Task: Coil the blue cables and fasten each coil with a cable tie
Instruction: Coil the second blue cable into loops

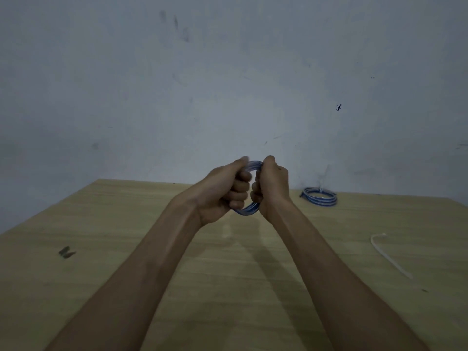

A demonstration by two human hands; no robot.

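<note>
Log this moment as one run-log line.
left grip: holds blue coil; right grip: holds same coil; second coil: on table, right; cable tie: loose on table

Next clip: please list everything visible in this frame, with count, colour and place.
held cable coil: 1, blue, raised above the table, between both hands
second cable coil: 1, blue, lying on the table far right, near the wall; a pale bit at its top, perhaps a tie
loose cable tie: 1, white, lying on the table at right
small dark object: 1, dark grey, on the table at left; too small to identify
table: 1, light wood
wall: 1, grey-white, scuffed, behind the table
left hand: 1, grips the held coil's left side
right hand: 1, grips its right side
</note>
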